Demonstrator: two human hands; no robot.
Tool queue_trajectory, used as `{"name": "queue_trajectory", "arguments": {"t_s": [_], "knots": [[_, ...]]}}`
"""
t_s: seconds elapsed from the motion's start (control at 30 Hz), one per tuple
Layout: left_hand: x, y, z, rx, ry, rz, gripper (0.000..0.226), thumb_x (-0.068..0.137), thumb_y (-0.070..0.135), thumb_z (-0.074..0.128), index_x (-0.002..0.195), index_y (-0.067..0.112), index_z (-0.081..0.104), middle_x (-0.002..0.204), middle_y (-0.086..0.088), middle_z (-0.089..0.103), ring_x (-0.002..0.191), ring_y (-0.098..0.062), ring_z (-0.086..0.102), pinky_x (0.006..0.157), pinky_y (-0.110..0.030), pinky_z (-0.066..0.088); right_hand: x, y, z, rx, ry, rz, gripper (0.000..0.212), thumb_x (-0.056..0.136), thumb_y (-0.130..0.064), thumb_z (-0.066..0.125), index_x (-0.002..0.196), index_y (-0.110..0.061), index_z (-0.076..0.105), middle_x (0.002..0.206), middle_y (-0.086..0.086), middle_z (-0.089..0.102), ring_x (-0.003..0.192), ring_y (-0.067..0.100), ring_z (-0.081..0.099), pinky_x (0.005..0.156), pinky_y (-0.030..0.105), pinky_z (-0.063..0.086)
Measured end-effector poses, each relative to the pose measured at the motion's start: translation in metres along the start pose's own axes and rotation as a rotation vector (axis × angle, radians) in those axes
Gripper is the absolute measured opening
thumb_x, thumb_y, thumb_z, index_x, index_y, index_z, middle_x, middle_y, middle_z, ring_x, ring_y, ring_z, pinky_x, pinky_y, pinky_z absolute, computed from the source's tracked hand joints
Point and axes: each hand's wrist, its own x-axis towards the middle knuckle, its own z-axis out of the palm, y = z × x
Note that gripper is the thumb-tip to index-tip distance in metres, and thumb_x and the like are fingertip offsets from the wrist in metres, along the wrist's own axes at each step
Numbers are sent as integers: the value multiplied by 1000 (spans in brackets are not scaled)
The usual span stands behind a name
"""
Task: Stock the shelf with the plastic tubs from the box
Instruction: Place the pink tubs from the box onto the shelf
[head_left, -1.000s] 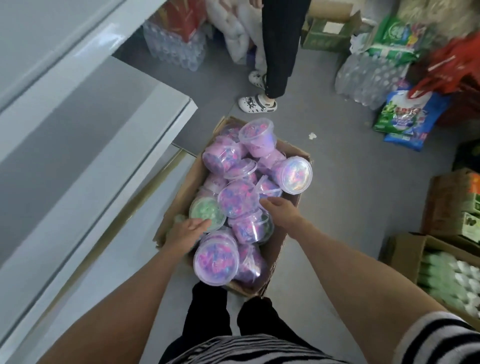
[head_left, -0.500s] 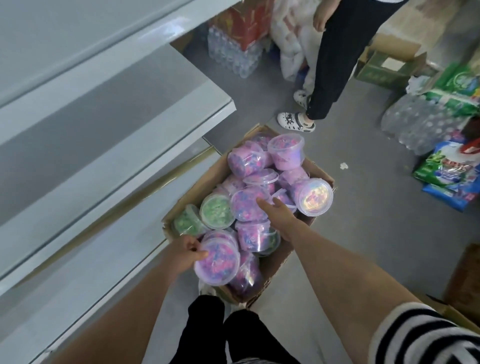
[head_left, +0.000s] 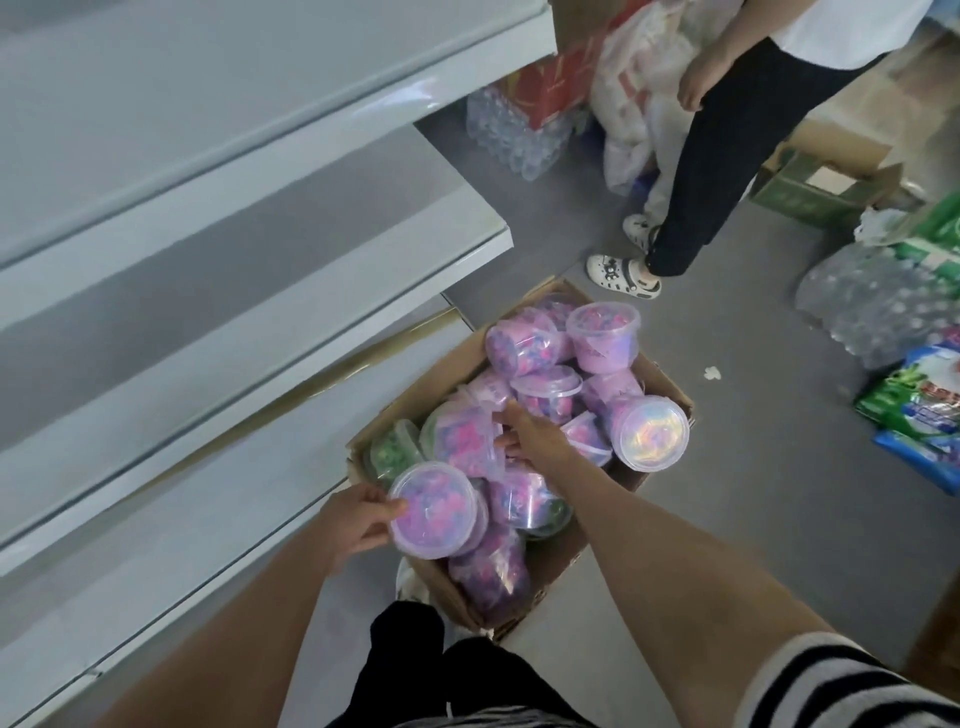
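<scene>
Light, thin-walled and slick, I'd say, with lids that could pop: best taken by the rim. The left hand (head_left: 358, 519) pinches the near tub (head_left: 434, 512) by its rim at 7 o'clock of the box (head_left: 415, 371). The right hand (head_left: 530, 436) seems clamped round a second tub (head_left: 465, 436) mid-pile, though blur hides the fingers. Half a second back that one lay flat under the palm; now it's tipped up. The shelf (head_left: 260, 291) waits at 9 o'clock.
</scene>
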Motion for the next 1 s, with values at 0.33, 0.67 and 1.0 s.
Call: {"name": "queue_trajectory", "arguments": {"t_s": [0.33,0.67,1.0], "knots": [[-1,-19,-12,-142,-6,-32,20,81,9,75,86,9,55,98,-15,72,87,-22,70,73,-30,57,15,-6,24,-236,77,-37,78,79,-48,78,142,-18,43,135,5,49,122,22,52,94,32,49],[-9,-29,-24,-240,25,-48,17,84,8,71,88,6,54,103,-18,69,95,-28,66,89,-39,51,18,5,44,-111,-55,246,107,54,-65,86,135,-6,48,115,5,60,105,22,59,73,32,58],[-12,-42,-24,-314,61,-25,33,83,11,73,107,-1,54,103,-18,71,91,-23,69,65,-26,59,15,9,57,38,-108,299,51,67,-39,90,94,-8,60,75,4,61,69,18,58,62,27,52]]}}
